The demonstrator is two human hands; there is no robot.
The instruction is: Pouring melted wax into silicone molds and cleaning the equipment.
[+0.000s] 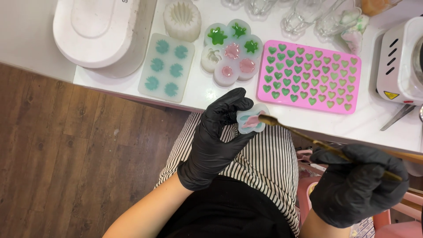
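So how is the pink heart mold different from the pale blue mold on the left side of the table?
The pink heart mold is bright pink and holds many small heart cavities filled green. The pale blue mold is translucent, narrower, and has only six larger round leaf-like cavities filled teal. The pink one lies with its long side across the table, the blue one lengthwise away from the person. Both are flat, rectangular and filled.

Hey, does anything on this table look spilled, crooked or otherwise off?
Nothing looks spilled or broken. The pink heart mold sits slightly askew to the table edge. The left hand holds a small clear mold; the right hand holds a stick to it.
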